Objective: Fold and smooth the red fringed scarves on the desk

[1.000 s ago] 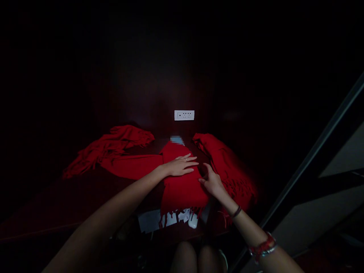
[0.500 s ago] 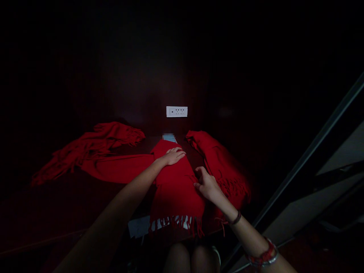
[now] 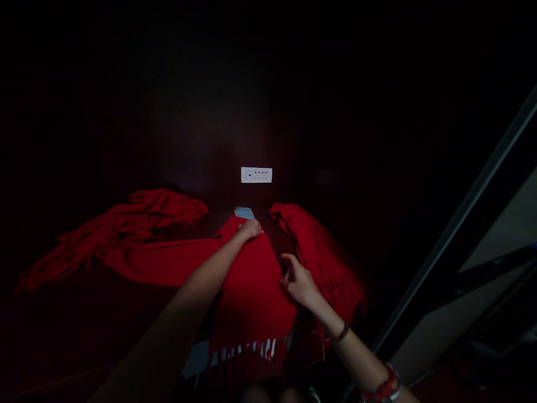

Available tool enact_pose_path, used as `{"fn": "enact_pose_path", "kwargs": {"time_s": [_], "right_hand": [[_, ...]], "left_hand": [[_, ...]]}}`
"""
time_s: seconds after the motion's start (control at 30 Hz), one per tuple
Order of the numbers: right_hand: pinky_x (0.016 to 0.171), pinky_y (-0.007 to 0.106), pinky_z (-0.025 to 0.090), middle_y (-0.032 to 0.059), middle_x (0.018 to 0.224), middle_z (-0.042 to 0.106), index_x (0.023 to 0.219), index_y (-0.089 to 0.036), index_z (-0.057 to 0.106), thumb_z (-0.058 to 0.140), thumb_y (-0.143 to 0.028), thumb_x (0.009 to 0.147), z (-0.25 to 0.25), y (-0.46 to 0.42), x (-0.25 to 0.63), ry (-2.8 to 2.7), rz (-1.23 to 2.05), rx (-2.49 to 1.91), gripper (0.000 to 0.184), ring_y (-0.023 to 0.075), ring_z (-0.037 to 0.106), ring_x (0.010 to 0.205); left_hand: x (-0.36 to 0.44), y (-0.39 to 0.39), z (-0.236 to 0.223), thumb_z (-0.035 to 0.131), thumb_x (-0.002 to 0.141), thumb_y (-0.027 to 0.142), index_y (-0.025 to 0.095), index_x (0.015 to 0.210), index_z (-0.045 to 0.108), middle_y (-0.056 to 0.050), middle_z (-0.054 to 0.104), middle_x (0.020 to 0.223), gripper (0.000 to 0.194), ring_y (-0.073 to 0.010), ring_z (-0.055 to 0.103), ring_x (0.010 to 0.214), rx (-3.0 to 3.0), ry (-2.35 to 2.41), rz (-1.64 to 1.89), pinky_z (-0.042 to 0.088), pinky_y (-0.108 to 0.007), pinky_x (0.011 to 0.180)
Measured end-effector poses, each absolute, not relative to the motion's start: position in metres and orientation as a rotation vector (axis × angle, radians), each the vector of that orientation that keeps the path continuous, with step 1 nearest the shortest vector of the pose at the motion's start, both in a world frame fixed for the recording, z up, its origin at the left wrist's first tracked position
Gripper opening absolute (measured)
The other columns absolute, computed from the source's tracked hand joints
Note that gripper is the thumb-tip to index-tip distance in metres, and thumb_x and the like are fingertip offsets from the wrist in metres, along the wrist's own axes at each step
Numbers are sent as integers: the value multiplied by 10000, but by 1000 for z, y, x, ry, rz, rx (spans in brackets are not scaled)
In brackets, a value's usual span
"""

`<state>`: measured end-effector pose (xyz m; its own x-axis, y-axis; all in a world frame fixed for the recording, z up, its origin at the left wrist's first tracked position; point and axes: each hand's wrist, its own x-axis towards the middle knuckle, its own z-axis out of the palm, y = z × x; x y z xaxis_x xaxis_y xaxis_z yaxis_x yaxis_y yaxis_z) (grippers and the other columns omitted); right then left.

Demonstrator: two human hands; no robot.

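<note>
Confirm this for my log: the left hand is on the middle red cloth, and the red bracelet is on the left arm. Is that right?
Not quite: the red bracelet is on the right arm, as the head view shows. The left hand is indeed on the middle red cloth.

Red scarves (image 3: 254, 296): at least two. Socket panel (image 3: 256, 175): one. Phone (image 3: 244, 214): one.

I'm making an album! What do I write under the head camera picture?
Left hand on a fringed red cloth, right hand by its edge, white wall socket behind.
</note>
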<state>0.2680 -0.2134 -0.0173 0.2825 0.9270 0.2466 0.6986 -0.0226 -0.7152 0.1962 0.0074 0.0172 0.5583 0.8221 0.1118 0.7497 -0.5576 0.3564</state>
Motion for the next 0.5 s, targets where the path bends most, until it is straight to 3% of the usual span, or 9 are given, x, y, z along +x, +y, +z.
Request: {"fn": "enact_pose_path", "kwargs": {"time_s": [0.17,0.4,0.5], "right_hand": [[511,173,339,-57,574,496,1104,-179,394,464,-34,570,-17,-219,266,-1607,396,-1762,558,86,475,534],[548,192,347,-16,649,542,1125,-173,398,467,-61,602,-10,-211,276,-1599,340,-1938,540,105,497,596],[573,212,358,10,703,559,1164,-171,370,477,-130,652,-5,-211,283,-1638,350,-2001,524,123,508,634]], "left_hand": [[188,12,16,416,770,259,138,825,596,-122,588,962,224,-269,502,931,2535,1530,434,348,-394,762],[177,2,12,311,824,379,216,938,549,-73,558,1039,310,-230,478,973,2655,1386,513,354,-388,771],[150,1,14,250,842,347,206,1008,507,-92,512,1097,337,-228,432,1029,2690,1358,611,332,-390,804]]}}
